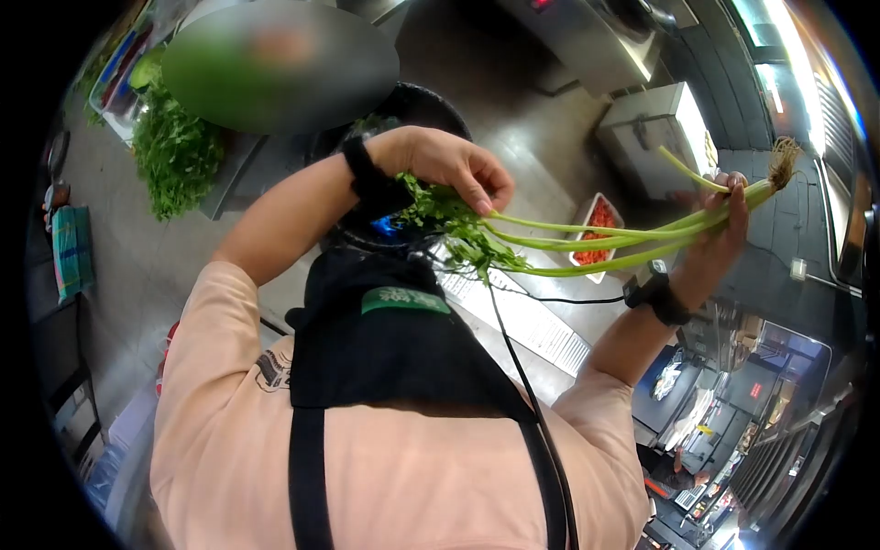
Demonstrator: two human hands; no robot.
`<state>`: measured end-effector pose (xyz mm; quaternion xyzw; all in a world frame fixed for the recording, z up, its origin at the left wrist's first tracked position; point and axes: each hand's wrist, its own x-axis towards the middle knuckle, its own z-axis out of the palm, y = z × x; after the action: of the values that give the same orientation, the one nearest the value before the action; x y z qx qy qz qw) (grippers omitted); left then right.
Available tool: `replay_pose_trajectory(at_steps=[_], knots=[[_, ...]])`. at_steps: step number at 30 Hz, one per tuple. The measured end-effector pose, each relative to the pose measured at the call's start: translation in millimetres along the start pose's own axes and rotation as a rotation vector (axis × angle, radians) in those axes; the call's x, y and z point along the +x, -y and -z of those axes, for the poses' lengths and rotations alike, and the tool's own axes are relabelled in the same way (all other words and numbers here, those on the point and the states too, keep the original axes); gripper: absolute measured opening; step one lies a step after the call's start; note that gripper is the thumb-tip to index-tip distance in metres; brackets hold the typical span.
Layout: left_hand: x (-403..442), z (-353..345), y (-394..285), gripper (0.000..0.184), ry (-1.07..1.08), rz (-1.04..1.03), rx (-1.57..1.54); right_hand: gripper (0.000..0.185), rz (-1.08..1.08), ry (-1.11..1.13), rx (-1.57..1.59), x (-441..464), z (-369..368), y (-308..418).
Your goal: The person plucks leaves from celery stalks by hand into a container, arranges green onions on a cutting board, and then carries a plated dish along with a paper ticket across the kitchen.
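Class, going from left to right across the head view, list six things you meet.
Teal bag, leafy green bunch, left hand, white tray of red food, right hand, stringy roots of the held stalks.

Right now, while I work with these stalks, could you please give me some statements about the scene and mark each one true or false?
1. The right hand grips the green stalks near their roots. True.
2. The left hand is at the root end. False: it is at the leafy end.
3. Each wrist wears a black band. True.
4. The white tray holds only green leaves. False: it holds red pieces.
5. The black apron has a green patch. True.
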<state>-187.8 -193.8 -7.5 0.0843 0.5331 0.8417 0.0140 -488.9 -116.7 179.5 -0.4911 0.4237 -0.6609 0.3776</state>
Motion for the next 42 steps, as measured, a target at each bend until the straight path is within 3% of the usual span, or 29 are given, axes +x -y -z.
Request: replay_pose_trajectory(at_steps=[3,5,6,9,10,12,13,14,17,18,20,22,24,27,29,31,32,35,36,38,40,42], knots=[[-5,-1,-2,0.026,-0.074,-0.036,0.070,0.016,-0.049,0.001,0.049,3,4,2],[-11,-10,-1,0.015,-0.286,-0.216,-0.031,0.016,-0.011,-0.065,0.019,5,9,1],[-11,-10,-3,0.015,-0.287,-0.212,-0.036,0.016,-0.016,-0.068,0.020,5,9,1],[-8,-10,-13,0.010,-0.297,-0.179,0.328,0.017,0.015,-0.100,-0.101,5,11,1],[-10,-13,-14,0.010,-0.302,-0.177,0.317,0.018,0.012,-0.065,-0.063,6,15,0],[-10,-15,-22,0.011,-0.453,-0.085,0.636,0.019,0.024,-0.033,-0.034,6,12,3],[-10,-9,-15,0.012,-0.539,-0.172,0.761,0.020,0.044,-0.125,-0.096,4,4,3],[-8,-11,-12,0.012,-0.536,-0.177,0.760,0.021,0.064,-0.217,-0.157,2,-2,4],[1,-11,7,0.014,-1.002,-0.233,0.562,0.022,0.111,-0.260,-0.370,0,-6,-2],[3,-5,18,0.014,-0.999,-0.237,0.560,0.022,0.127,-0.275,-0.441,0,-5,-3],[-1,5,36,0.015,-1.284,-0.153,0.647,0.022,0.041,-0.262,-0.245,9,5,-5],[-21,28,63,0.015,-1.373,-0.062,0.667,0.020,0.182,-0.464,-0.358,6,-4,-1],[-38,37,72,0.014,-1.435,0.005,0.592,0.019,0.119,-0.373,-0.258,6,4,10],[-53,55,73,0.013,-1.387,-0.066,1.090,0.016,0.039,-0.296,-0.196,11,26,17],[-51,56,80,0.016,-1.348,-0.050,1.246,0.016,0.004,-0.277,-0.143,11,28,15],[-48,48,73,0.027,-1.297,-0.069,1.482,0.015,-0.052,-0.427,-0.137,9,27,13],[-45,45,69,0.027,-1.302,-0.072,1.480,0.015,-0.050,-0.423,-0.139,9,26,11],[-42,15,36,0.032,-1.514,-0.452,1.276,0.015,-0.105,-0.387,-0.047,8,26,6],[-41,2,25,0.032,-1.513,-0.452,1.277,0.015,-0.122,-0.301,-0.029,8,30,7],[-32,-24,0,0.024,-1.259,-0.601,1.175,0.015,-0.138,-0.214,-0.010,9,25,8],[-21,-24,-6,0.019,-1.191,-0.585,1.231,0.015,-0.088,-0.362,-0.023,10,9,8],[-15,-10,0,0.015,-0.974,-0.495,1.543,0.015,-0.095,-0.392,-0.026,10,11,9]])
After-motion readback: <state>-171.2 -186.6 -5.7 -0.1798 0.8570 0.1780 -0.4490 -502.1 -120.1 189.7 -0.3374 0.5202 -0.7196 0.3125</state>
